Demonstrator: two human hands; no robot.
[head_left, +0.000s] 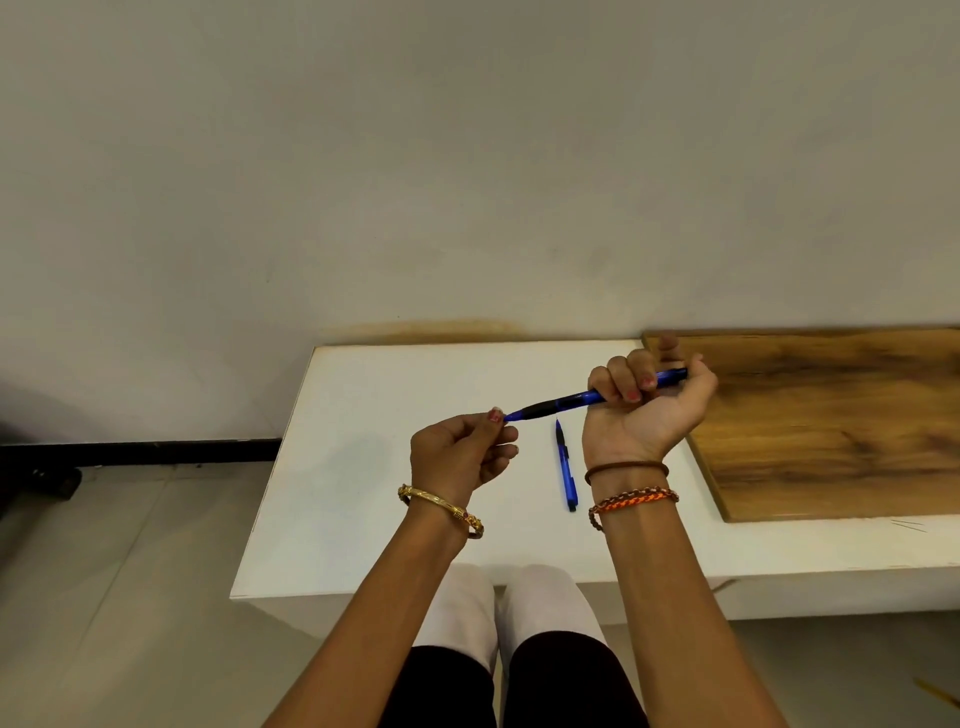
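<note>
Fingers curl round a blue pen with a black grip.

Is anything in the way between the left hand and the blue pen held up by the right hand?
Nothing visible. The right hand grips the blue pen above the table, and the left hand seems to pinch its tip. The second pen lies on the table below, clear of both.
</note>
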